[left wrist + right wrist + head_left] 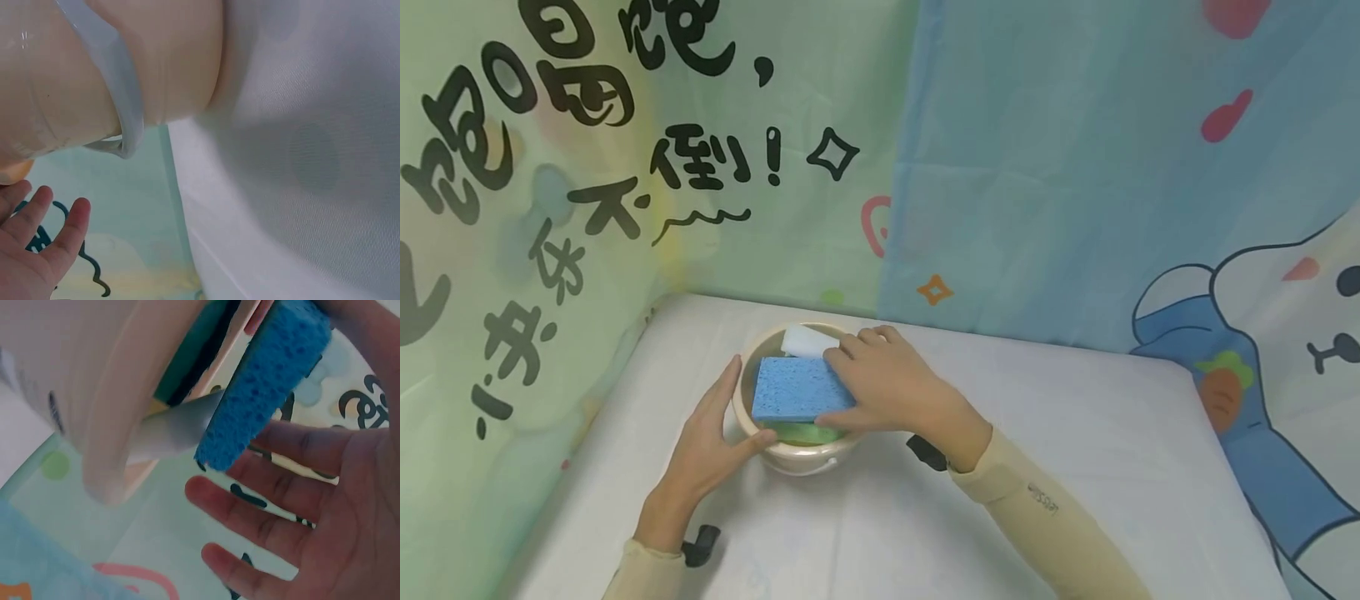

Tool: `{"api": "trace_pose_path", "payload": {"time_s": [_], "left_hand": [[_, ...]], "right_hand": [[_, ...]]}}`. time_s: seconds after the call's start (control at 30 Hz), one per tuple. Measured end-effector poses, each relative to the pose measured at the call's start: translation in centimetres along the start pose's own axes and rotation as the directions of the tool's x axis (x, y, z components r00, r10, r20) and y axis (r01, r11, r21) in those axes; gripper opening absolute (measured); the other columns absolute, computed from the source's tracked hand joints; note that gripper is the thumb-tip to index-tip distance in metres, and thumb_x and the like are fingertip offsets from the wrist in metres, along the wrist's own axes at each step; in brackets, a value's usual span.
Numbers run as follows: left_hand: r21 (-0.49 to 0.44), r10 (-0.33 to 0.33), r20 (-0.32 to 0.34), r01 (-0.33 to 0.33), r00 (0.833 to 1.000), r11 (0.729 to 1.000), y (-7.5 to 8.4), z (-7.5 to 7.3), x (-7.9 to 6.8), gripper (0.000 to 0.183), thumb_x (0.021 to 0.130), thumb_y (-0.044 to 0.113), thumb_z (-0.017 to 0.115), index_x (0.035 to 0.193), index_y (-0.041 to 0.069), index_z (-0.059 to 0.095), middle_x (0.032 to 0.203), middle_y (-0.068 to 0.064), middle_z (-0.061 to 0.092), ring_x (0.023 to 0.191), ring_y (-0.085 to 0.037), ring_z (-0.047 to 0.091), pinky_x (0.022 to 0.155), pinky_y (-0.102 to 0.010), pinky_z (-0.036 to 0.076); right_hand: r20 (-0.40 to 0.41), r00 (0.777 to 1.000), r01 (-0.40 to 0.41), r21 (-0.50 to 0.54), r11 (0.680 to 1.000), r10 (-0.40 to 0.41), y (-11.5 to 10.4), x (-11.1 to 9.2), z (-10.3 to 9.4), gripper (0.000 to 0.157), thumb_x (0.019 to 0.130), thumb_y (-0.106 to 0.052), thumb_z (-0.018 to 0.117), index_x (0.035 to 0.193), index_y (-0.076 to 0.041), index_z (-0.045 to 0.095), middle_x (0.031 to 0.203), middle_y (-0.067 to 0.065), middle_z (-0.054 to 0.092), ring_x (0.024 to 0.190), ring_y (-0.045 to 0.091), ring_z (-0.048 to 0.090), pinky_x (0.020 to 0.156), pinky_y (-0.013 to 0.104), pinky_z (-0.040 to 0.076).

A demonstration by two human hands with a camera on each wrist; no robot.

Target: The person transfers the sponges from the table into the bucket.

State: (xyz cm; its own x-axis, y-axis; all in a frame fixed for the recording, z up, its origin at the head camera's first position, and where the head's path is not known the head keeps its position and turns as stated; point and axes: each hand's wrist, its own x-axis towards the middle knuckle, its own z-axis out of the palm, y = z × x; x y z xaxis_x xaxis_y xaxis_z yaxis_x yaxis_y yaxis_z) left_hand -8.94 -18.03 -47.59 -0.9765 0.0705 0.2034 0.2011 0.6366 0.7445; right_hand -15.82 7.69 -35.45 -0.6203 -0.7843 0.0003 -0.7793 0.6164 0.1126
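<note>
A cream bucket (pixel 800 461) stands on the white-covered table, and its grey handle (pixel 128 94) hangs down the side in the left wrist view. My right hand (pixel 891 379) pinches a blue sponge (pixel 797 390) by its right end, over the bucket's mouth. In the right wrist view the sponge is tilted, clear of the rim, with the other fingers spread below it. My left hand (pixel 711 442) lies around the bucket's left rim, its fingers extended and its thumb at the front edge. Inside the bucket are a white piece (pixel 807 342) and a green item (pixel 805 432), partly hidden by the sponge.
Printed cloth backdrops (pixel 1037 183) rise behind and to the left of the table (pixel 1037 400). The bucket stands toward the table's back left. A small black device (pixel 702 546) is at the left wrist, and another black device (pixel 927 452) is at the right.
</note>
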Motion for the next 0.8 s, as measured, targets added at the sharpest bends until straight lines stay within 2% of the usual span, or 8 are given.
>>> {"api": "trace_pose_path", "payload": {"time_s": [0.2,0.37,0.53,0.67,0.8], "left_hand": [[0.01,0.003,0.001,-0.003,1.0,1.0,0.0,0.1,0.0,0.106,0.082,0.054,0.076,0.162,0.021,0.016,0.164,-0.006,0.021,0.148,-0.033,0.025,0.114,-0.059,0.026],[0.011,0.006,0.009,-0.006,1.0,1.0,0.1,0.1,0.2,0.106,0.082,0.054,0.076,0.162,0.02,0.016,0.164,-0.007,0.022,0.147,-0.034,0.025,0.114,-0.059,0.027],[0.007,0.003,0.013,-0.003,1.0,1.0,0.2,0.0,0.1,0.106,0.082,0.053,0.076,0.162,0.018,0.016,0.164,-0.008,0.021,0.148,-0.034,0.024,0.114,-0.059,0.026],[0.011,-0.013,0.019,0.013,1.0,1.0,0.3,-0.3,0.0,0.105,0.083,0.053,0.076,0.162,0.018,0.016,0.164,-0.008,0.021,0.147,-0.035,0.024,0.114,-0.06,0.026],[0.023,-0.016,0.018,0.016,1.0,1.0,0.5,-0.6,-0.1,0.104,0.083,0.053,0.075,0.162,0.016,0.017,0.164,-0.008,0.021,0.147,-0.035,0.024,0.114,-0.06,0.026]], "right_hand": [[0.014,0.999,-0.033,-0.078,0.996,0.035,-1.0,0.4,0.2,0.078,0.084,-0.078,0.055,0.122,-0.01,0.062,0.111,0.005,0.063,0.109,0.028,0.057,0.104,0.049,0.041],[-0.026,0.999,-0.047,-0.089,0.995,0.045,-1.2,0.1,0.4,0.079,0.082,-0.08,0.055,0.119,-0.01,0.062,0.107,0.005,0.063,0.104,0.027,0.058,0.1,0.047,0.044],[-0.063,0.997,-0.036,-0.056,0.998,0.032,-1.1,-0.4,0.4,0.079,0.082,-0.079,0.056,0.118,-0.009,0.06,0.108,0.005,0.063,0.1,0.026,0.058,0.096,0.046,0.046],[-0.089,0.995,-0.035,-0.019,0.999,0.033,-0.7,-1.0,0.3,0.078,0.082,-0.077,0.059,0.121,-0.009,0.06,0.113,0.005,0.063,0.103,0.025,0.058,0.098,0.045,0.045],[-0.147,0.988,-0.048,0.027,0.998,0.052,-0.1,-1.8,0.0,0.076,0.082,-0.074,0.062,0.122,-0.009,0.062,0.112,0.004,0.064,0.104,0.025,0.059,0.096,0.043,0.046]]}}
